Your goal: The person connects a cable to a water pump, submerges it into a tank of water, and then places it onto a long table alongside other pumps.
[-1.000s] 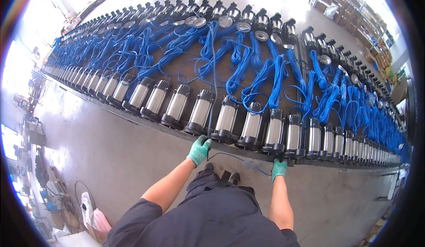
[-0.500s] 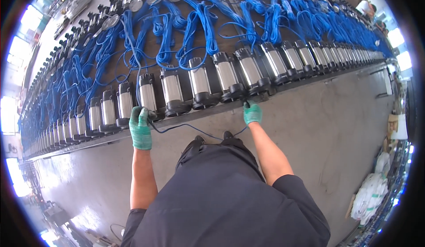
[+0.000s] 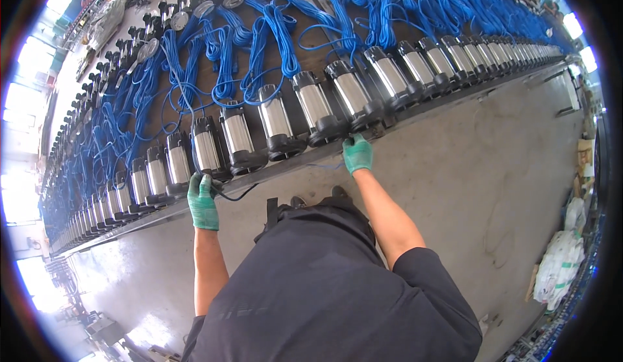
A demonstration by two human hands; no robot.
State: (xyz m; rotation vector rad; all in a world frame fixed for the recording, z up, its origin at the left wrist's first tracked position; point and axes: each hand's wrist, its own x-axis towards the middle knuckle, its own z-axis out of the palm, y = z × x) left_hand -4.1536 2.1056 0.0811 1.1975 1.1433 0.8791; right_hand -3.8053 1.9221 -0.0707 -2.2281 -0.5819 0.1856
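Observation:
Both my hands wear green gloves and work at the near edge of a long bench (image 3: pixel 162 211). My left hand (image 3: pixel 203 203) is closed round a dark blue cable (image 3: pixel 237 197), just below a silver pump with black ends (image 3: pixel 206 149). From there the cable sags below the bench edge toward my right hand (image 3: pixel 357 153). That hand is closed at the edge, under another silver pump (image 3: pixel 351 91); a faint stretch of blue cable reaches its side. My glove hides its exact grip. A thin lead rises from my left hand past the pump.
Several similar pumps line the near edge on both sides. Behind them lie bundled blue cables (image 3: pixel 280 37), then a far row with round metal discs (image 3: pixel 233 0). White sacks (image 3: pixel 559 268) sit at the right. My shoes (image 3: pixel 339 192) stand on the grey floor.
The cable between my hands hangs in a shallower, less visible loop. Both hands stay at the bench edge; my right hand sits slightly higher and further left in view. The whole view has shifted.

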